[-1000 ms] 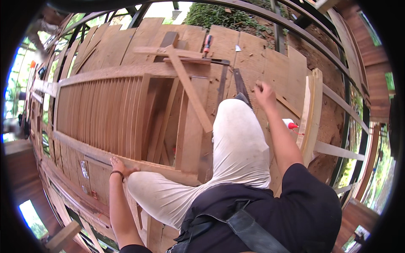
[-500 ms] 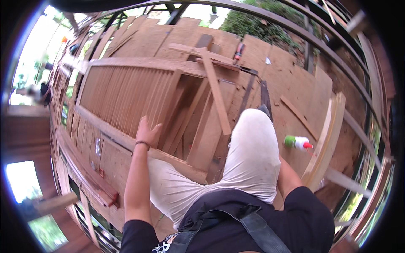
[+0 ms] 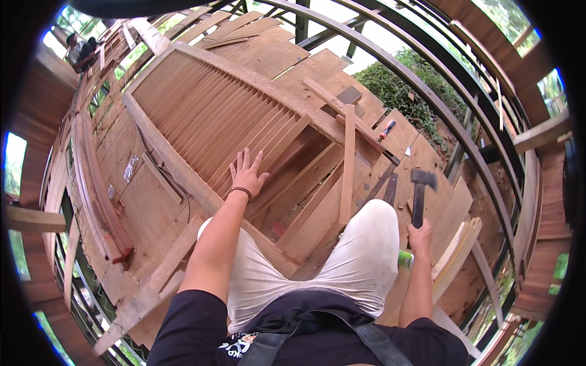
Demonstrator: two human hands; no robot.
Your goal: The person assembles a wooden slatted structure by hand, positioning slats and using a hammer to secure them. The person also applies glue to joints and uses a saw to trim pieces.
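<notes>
My left hand [image 3: 247, 174] lies with spread fingers on the slats near the lower rail of a louvred wooden frame [image 3: 201, 116]. The frame's left part is filled with close, slanted slats; beyond the last slat its right part is an opening with loose boards inside. My right hand [image 3: 419, 236] is closed round the handle of a hammer [image 3: 419, 201], held up on the right with its head at the top. A narrow wooden strip [image 3: 347, 165] lies across the frame's right end, beside my knee.
A clamp with a red and black handle [image 3: 386, 130] sits at the frame's far right corner, and a handsaw [image 3: 390, 188] lies near my knee. A green bottle [image 3: 405, 259] is partly behind my right forearm. Long reddish boards [image 3: 104, 201] lie at left; another person [image 3: 79, 52] is far left.
My right hand has come up from behind my knee with the hammer in it. My left hand stays on the slats, fingers spread wider. The view has turned.
</notes>
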